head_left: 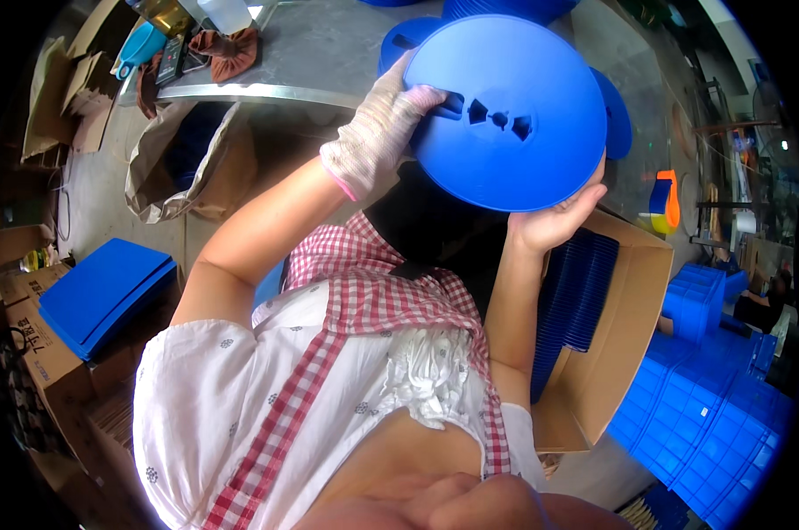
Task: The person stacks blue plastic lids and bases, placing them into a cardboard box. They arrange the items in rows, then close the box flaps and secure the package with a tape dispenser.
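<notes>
White patterned blouse (231, 380) and red-checked apron (377, 296) occupy the area nearest the camera. Beyond them, both hands present a blue disc (523, 79) at the near edge of the desk (306, 49), its flat face turned toward the wearer, a position that appears to suit viewing its central cutouts.

Left hand (373, 137): gloved, grasping the disc at its left rim. The thumb lies across the front at the edge slot; the slot probably gives a secure hold. The fingers behind are hidden.

Right hand (549, 221): bare, unclenched, supporting the lower right rim from beneath. The thumb stands clear of the face; the remaining fingers are mostly concealed. This support likely prevents the disc from tilting.

Below the right hand, an open cardboard box (624, 331) contains ribbed blue stacks (589, 291); upright packing presumably saves space and keeps the box within reach. Further blue discs (617, 115) lie on the desk, partly covered by the held one.
</notes>
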Motion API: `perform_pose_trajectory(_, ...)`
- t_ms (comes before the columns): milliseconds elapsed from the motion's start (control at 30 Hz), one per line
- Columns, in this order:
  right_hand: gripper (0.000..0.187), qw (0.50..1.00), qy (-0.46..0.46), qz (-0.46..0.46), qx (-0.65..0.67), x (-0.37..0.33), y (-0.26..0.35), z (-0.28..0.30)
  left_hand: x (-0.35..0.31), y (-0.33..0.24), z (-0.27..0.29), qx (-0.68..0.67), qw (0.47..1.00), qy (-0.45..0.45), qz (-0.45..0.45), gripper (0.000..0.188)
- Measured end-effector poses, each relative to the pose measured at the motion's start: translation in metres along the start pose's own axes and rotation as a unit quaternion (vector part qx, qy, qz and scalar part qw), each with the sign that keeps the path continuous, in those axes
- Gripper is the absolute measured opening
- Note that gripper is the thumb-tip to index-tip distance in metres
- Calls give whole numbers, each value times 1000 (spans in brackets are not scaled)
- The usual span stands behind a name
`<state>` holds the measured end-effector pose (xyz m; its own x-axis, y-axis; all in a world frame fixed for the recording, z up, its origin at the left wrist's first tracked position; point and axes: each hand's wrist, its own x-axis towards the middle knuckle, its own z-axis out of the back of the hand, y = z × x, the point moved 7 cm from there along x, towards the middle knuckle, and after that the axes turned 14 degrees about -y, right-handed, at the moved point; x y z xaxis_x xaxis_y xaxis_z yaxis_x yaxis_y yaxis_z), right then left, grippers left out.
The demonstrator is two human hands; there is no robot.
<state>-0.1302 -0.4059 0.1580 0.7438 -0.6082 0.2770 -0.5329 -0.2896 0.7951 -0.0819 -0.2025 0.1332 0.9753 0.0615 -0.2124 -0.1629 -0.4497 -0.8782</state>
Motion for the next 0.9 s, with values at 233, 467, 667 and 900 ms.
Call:
perform_pose_trajectory(233,61,992,6,46,-118,3,11,0,-2,2,-9,-7,999,37,38,59)
perform_pose_trajectory(467,66,982,71,127,-123,0,22,-1,7,11,-18,50,993,20,103,68)
perform_pose_trajectory(667,79,948,136,202,-204,14,31,3,15,64,3,3,973,-33,228,68)
perform_pose_trajectory(900,107,932,118,215,-267,-25,28,41,-5,84,-27,-83,963,-50,252,53)
